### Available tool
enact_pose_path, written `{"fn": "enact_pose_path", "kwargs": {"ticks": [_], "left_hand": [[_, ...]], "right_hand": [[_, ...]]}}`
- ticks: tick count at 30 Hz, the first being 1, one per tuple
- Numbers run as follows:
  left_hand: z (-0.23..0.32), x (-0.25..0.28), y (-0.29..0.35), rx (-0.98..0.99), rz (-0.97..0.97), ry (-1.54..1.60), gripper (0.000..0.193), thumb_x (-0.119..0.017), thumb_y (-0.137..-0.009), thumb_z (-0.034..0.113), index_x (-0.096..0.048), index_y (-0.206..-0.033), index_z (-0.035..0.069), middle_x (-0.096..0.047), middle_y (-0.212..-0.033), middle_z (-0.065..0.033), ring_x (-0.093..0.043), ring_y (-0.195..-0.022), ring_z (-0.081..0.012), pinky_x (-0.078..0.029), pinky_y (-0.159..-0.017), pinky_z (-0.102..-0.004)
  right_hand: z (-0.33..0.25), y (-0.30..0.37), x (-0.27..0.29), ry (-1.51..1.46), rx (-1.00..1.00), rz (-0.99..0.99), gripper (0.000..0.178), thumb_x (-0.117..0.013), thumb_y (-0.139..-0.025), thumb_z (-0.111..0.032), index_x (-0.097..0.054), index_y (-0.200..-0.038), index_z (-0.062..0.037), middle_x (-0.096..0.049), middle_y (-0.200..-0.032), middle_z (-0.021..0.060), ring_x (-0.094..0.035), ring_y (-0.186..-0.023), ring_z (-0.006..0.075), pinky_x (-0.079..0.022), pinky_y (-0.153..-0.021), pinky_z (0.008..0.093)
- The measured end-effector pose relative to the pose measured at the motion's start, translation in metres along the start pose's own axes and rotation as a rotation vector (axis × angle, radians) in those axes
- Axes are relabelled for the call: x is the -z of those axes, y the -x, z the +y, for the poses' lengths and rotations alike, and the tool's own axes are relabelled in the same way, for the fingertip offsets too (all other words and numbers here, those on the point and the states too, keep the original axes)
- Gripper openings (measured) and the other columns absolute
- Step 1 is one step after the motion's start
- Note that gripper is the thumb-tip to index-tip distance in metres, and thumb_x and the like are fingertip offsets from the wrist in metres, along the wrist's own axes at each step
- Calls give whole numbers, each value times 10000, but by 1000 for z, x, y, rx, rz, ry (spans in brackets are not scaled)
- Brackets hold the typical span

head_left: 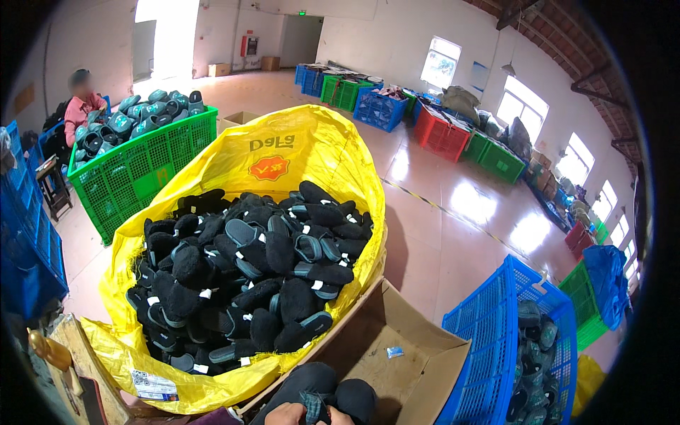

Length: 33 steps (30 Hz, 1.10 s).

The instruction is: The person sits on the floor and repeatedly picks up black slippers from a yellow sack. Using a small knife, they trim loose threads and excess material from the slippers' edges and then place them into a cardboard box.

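Note:
At the lower edge, my left hand (285, 414) and my right hand (339, 416) are closed on a dark teal piece (312, 405), which looks like a slipper and shows only in part between them. The frame's edge cuts off both hands. My knees (356, 398) in dark trousers are just beyond. In front of me a large yellow woven sack (322, 134) stands with its mouth wide, heaped with black fuzzy slippers (280, 251) with grey soles and white tags. An open cardboard box (418, 340) stands to its right, a small blue-and-white packet (394, 351) on its bottom.
A blue crate (482, 322) of dark slippers stands at right, a green crate (134, 191) of teal slippers at left. Behind that sits a person (81, 106) in pink. A wooden stand (74, 354) is at lower left. Filled crates (443, 134) line the far wall.

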<state>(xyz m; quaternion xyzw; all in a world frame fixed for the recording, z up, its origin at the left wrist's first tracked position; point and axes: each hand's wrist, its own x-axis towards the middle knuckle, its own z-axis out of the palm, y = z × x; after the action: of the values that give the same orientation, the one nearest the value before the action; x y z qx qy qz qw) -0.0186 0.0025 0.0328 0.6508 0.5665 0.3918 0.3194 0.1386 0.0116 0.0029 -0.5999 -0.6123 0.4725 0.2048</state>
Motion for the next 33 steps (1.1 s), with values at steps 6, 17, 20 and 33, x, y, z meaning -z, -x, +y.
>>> {"fn": "enact_pose_path", "kwargs": {"ticks": [6, 17, 20, 33], "left_hand": [[20, 1, -16, 4, 17, -91, 317, -690, -662, 252, -548, -843, 34, -562, -775, -196, -564, -739, -399, -459, -664, -473], [13, 0, 29, -110, 27, -335, 636, -832, -597, 215, -513, -1103, -3, -523, -1070, -216, -512, -979, -398, -447, -841, -456], [16, -17, 27, -91, 81, -423, 597, -813, -590, 222, -498, -1043, -6, -528, -1003, -213, -526, -933, -393, -457, -783, -454], [27, 53, -24, -342, -580, -243, 527, -801, -532, 280, -506, -870, 5, -527, -845, -202, -539, -808, -388, -450, -713, -440]], "right_hand": [[48, -37, -22, -212, 223, -1, 346, -521, -827, -54, -575, -1162, 13, -644, -1036, 249, -619, -1013, 358, -479, -903, 396], [46, -13, -40, -262, 200, 190, 304, -567, -857, -102, -574, -1138, 12, -648, -996, 234, -634, -953, 358, -498, -834, 405], [54, -12, -44, -217, 204, 275, 325, -586, -858, -142, -563, -1140, 20, -632, -978, 268, -626, -944, 395, -503, -811, 419], [-37, 24, 44, -329, 438, 424, 185, -717, -781, -51, -662, -957, -37, -640, -879, 7, -496, -654, 71, -414, -576, 244]]}}
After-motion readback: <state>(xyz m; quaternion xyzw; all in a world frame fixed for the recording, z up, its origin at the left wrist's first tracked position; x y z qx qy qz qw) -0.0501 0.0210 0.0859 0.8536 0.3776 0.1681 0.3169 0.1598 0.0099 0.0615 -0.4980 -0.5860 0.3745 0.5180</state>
